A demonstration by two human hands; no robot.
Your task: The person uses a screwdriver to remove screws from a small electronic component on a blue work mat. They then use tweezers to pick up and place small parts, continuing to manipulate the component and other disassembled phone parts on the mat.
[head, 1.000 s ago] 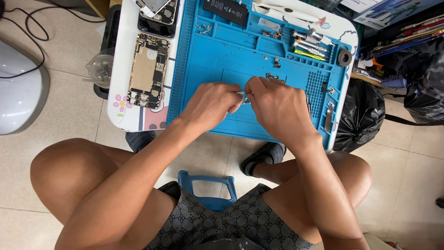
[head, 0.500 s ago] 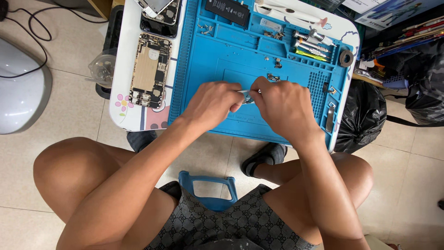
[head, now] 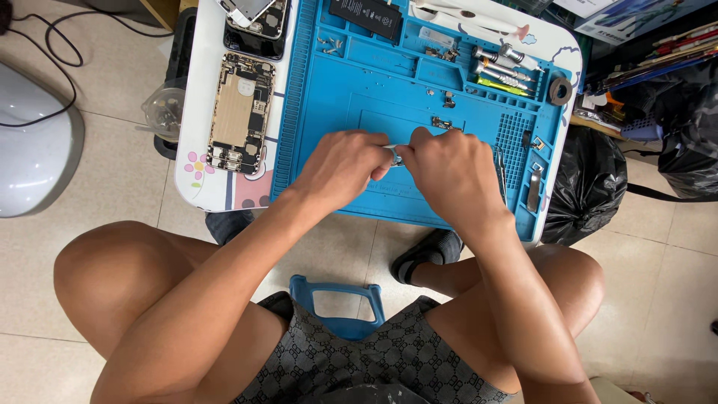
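Both my hands meet over the middle of a blue repair mat (head: 336, 82) on a small white table (head: 196, 112). My left hand (head: 340, 166) and my right hand (head: 449, 173) pinch a small metal part (head: 394, 154) between their fingertips; most of it is hidden by the fingers. A tiny dark component (head: 441, 123) lies on the mat just beyond my right hand. An opened phone body (head: 239, 112) with its insides showing lies on the table left of the mat.
Screwdrivers (head: 502, 67) and small parts sit in the mat's far compartments, with a black battery (head: 370, 16) at the top. Tweezers (head: 499, 166) lie by the right edge. A black bag (head: 587, 183) stands right of the table, a white appliance (head: 34, 150) left.
My hands have stayed together over the mat, shifting only slightly around the small part. The view has drifted a little.
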